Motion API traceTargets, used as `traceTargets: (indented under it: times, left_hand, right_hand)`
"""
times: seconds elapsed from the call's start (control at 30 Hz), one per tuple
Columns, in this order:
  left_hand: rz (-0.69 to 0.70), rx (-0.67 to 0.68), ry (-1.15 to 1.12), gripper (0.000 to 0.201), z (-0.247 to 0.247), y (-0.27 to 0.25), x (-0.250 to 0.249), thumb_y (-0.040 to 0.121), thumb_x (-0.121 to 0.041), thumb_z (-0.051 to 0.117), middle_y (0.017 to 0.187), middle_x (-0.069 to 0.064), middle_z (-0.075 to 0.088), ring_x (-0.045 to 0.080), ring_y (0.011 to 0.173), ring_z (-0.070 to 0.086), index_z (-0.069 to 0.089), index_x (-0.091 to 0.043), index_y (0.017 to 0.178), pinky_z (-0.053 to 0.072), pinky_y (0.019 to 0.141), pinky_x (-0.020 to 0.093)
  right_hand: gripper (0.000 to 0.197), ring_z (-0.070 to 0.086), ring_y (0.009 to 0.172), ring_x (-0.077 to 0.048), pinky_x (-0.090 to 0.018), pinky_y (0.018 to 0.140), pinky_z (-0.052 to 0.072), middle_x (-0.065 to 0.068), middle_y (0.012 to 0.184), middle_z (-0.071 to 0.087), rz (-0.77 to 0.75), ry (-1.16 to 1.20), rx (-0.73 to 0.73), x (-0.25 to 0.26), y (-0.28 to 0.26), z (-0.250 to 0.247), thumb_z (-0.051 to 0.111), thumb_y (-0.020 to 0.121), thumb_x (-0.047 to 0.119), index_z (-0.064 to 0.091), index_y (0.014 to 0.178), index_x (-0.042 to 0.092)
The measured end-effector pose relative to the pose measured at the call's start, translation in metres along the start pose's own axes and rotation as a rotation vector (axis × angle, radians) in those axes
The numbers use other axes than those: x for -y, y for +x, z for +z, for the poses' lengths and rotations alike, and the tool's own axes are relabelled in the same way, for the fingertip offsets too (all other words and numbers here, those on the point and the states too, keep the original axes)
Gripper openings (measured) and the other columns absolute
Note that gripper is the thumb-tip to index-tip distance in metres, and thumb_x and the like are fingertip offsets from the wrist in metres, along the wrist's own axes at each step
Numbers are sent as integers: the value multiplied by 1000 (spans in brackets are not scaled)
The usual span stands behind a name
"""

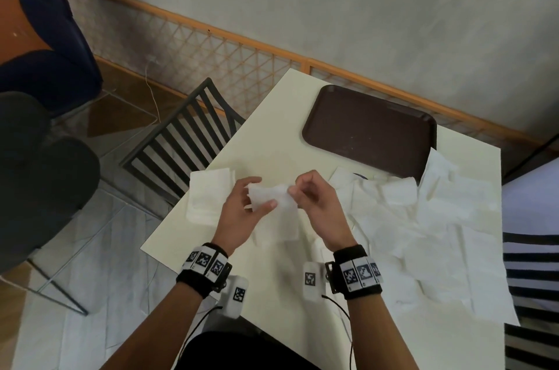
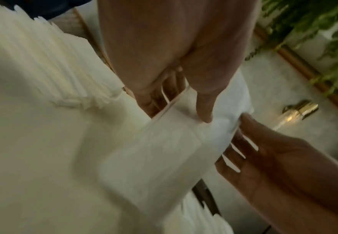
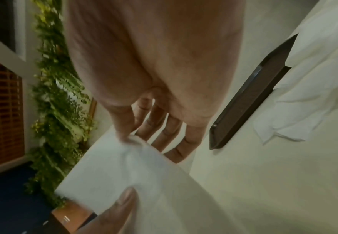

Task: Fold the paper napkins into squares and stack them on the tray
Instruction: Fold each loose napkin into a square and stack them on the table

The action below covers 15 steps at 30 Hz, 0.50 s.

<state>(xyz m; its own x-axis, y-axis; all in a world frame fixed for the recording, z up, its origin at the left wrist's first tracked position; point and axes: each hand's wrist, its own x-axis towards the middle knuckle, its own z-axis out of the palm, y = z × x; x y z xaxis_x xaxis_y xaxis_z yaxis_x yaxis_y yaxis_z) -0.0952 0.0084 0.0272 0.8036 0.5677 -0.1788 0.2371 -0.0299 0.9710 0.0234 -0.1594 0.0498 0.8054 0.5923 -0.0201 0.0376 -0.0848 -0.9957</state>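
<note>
Both forearms are bare, with no sleeves showing. Each wrist wears a black elastic wristband [image 1: 203,271] carrying a row of small white tiles printed with black-and-white square fiducial markers; the right wristband [image 1: 358,272] matches it. A white rectangular camera module [image 1: 238,297] bearing one such marker hangs under the left wrist, and a second module [image 1: 311,280] sits beside the right wrist on a black bracket. Thin black cables [image 1: 348,318] trail from the modules toward a black garment [image 1: 242,351].

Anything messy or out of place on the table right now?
Yes. The loose napkins sprawl unevenly on the table's right side, one lapping the tray corner. The tray holds nothing. Both hands hold one napkin.
</note>
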Motion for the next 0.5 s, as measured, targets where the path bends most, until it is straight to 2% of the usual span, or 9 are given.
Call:
traceTargets:
  times: [0.03,0.1,0.17,0.2,0.27,0.33,0.37,0.43,0.5]
  left_hand:
    - [11,4,-23,37,0,0,-7,90,-26,88,113,4,78,25,104,76,69,-19,122,64,94,49]
    - [48,16,-36,25,-2,-3,-20,96,-27,82,103,14,80,39,100,76,73,-7,106,60,92,63]
    - [77,-6,-37,34,-3,-5,-32,99,-34,78,99,21,77,47,97,72,69,0,102,59,87,67]
    - [93,-23,-28,39,-5,-5,-38,101,-37,76,98,24,75,50,96,70,67,1,101,59,85,67]
    - [121,-19,19,32,-7,-7,-53,101,-38,75,96,13,78,39,91,74,71,-6,103,62,84,60]
    - [138,23,62,19,-9,-9,-62,100,-31,77,99,-2,82,20,91,79,77,-16,111,66,84,48]
    - [154,33,72,17,-10,-11,-65,100,-29,77,100,-4,83,16,92,80,78,-17,112,66,84,45]
    - [185,42,58,14,-14,-13,-70,101,-25,75,99,-1,83,18,92,80,78,-15,111,66,82,42]
    - [230,67,39,10,-19,-12,-76,103,-16,72,97,4,81,26,92,78,77,-9,110,63,79,37]
  right_hand:
    - [13,65,87,-23,-49,86,61,-18,88,67,21,62,-30,5,-1,-2,70,108,19,59,104,12]
    - [14,67,87,-24,-50,84,63,-17,85,68,77,137,-65,12,-3,-4,69,108,22,60,111,13]
    - [18,73,87,-28,-48,83,66,-11,86,74,115,93,-33,15,-4,-5,76,105,26,66,113,14]
    - [16,76,88,-33,-48,82,67,-13,86,77,109,66,-10,16,-5,-5,79,103,25,70,110,13]
    - [13,77,85,-32,-47,79,67,-13,82,76,78,62,-21,19,-6,-3,79,103,21,74,100,10]
    - [8,74,80,-24,-49,78,68,-4,75,70,40,98,-47,24,-7,-2,78,104,18,76,102,10]
    - [6,71,78,-22,-48,78,68,-1,74,65,27,118,-33,28,-7,-2,77,104,16,76,105,11]
    - [4,63,76,-19,-44,76,66,-6,73,58,8,130,1,31,-6,-2,79,102,14,78,103,11]
    - [11,59,78,-22,-45,75,60,-20,79,62,-31,123,-19,32,-4,-3,80,101,14,77,99,3]
